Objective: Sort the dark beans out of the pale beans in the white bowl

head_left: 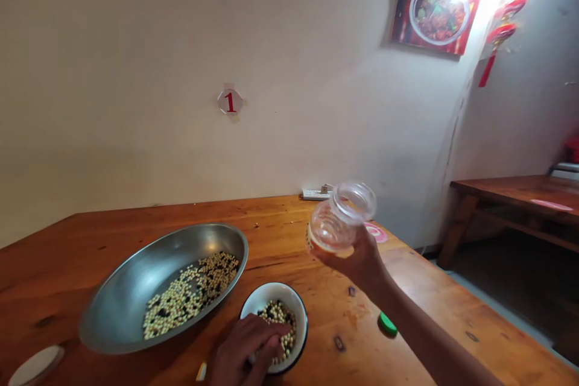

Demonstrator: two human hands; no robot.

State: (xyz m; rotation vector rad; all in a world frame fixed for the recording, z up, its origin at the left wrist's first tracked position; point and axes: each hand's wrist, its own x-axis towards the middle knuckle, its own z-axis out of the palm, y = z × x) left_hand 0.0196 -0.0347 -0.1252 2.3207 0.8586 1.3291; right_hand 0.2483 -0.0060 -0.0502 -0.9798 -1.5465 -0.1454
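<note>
Left hand (248, 347) lay over small bowl (259, 294), pinch on beans (277, 312) indeterminable; right hand (364, 259) clasped tilted jar (330, 226); pressure on bowl's near rim risked a spill.

Brown wooden table (312, 313), glossy, grain and dark knots visible. Left: big metal basin (122, 277). Near middle, just right of basin: small white bowl (257, 295), dark rim. Near left: pale round disc (36, 365). Right: green lid (388, 324). Farther right: pink round sticker (378, 233), partly hidden. Far edge by wall: white strip-shaped item (315, 195). Small yellow-white piece (201, 371) at near side, too small to identify. Few tiny specks (257, 225) far side.
</note>
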